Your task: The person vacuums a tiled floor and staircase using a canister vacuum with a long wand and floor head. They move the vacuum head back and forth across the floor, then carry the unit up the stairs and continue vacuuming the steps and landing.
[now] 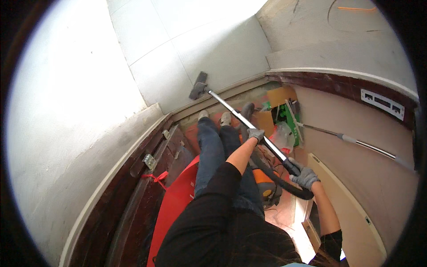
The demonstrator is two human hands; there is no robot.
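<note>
Both my hands wear grey gloves and hold a vacuum cleaner wand (235,114), a long shiny tube slanting from lower right to upper left. My left hand (255,134) is closed round the tube about midway. My right hand (305,175) is wrapped round the black handle at its upper end. The dark floor head (199,86) rests on pale tiles (164,73) just past the doorway strip. From the handle, a black hose (282,181) curves back toward the orange and black vacuum body (265,183) beside my legs.
A dark wooden door (133,209) with a red ribbon and a red panel (171,209) stand at the left. Right of my feet lie cardboard (266,122), a green crate (291,122) and a clear plastic bag (283,135). A metal pole (373,149) leans by the right wall.
</note>
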